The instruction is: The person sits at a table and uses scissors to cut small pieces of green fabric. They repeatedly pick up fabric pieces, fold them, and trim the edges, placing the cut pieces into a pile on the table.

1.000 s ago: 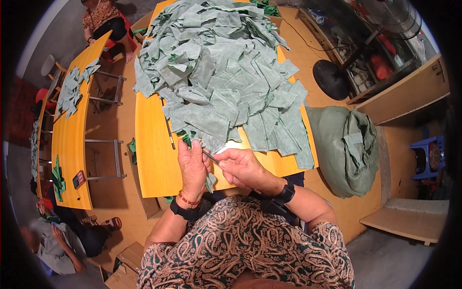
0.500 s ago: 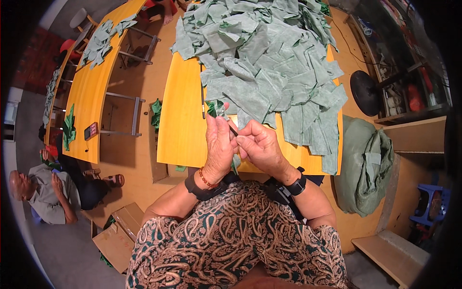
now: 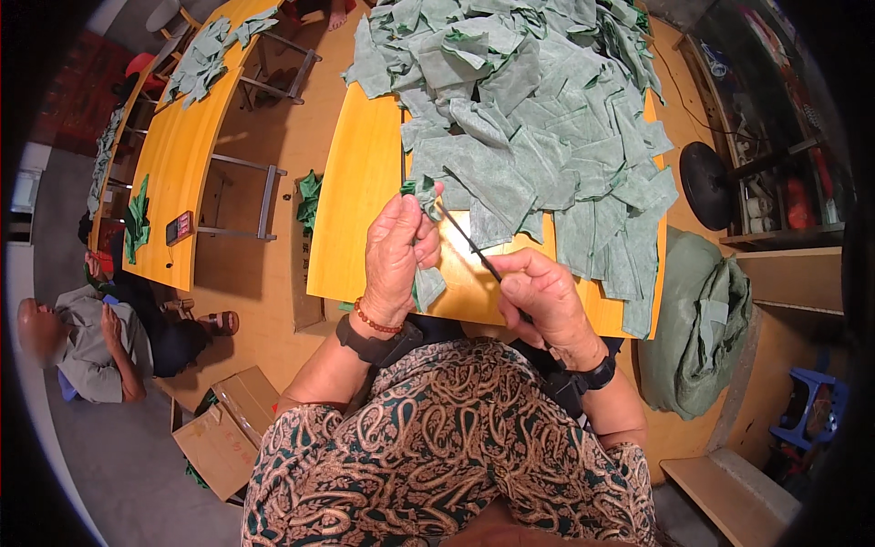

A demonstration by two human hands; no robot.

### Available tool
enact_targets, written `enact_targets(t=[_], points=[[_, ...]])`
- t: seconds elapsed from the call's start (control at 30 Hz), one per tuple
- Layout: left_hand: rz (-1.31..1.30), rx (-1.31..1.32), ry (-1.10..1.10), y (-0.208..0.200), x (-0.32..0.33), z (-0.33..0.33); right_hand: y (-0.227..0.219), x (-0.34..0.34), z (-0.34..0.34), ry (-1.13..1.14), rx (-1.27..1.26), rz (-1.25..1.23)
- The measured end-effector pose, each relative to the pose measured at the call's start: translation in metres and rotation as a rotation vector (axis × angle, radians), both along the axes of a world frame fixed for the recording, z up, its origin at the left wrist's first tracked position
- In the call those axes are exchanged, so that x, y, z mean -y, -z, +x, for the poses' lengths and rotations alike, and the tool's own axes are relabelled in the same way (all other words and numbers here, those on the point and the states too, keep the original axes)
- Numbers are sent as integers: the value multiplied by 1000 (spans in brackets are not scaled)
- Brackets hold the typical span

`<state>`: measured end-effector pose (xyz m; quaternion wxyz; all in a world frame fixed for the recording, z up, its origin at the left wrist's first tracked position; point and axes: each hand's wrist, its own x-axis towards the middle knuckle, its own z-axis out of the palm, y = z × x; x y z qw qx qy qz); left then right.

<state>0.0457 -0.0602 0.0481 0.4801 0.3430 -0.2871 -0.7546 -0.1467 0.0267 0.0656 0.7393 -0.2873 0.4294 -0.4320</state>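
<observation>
My left hand point(image 3: 392, 255) is closed on a pale grey-green fabric piece point(image 3: 427, 284), gathered at the fingertips with a darker green side showing; its lower end hangs beneath the hand. My right hand point(image 3: 545, 296), to the right and slightly nearer, pinches a thin black rod point(image 3: 469, 243). The rod slants up and left, its far tip close to the gathered fabric. Whether the tip is inside the fabric I cannot tell. Beyond both hands, a large heap of similar fabric pieces point(image 3: 538, 118) covers much of the yellow table point(image 3: 351, 219).
Another thin dark rod point(image 3: 403, 141) lies along the heap's left edge. A green sack point(image 3: 688, 342) stands on the floor at right, near a round black base point(image 3: 706, 182). At left are a second yellow table point(image 3: 178, 173), a seated person point(image 3: 91, 342) and a cardboard box point(image 3: 219, 442).
My right hand has drawn away from the left, rightward and nearer to me, so more of the black rod shows between them. The left hand keeps hold of the fabric. The whole view has shifted slightly.
</observation>
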Motion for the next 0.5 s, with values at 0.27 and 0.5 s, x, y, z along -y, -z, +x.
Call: enact_targets(t=[0.27, 0.5], points=[[-6, -28, 79, -8, 1, 3, -4, 10, -6, -61, -85, -53], [-72, 155, 102, -12, 2, 0, 10, 10, -1, -55, -102, -69]])
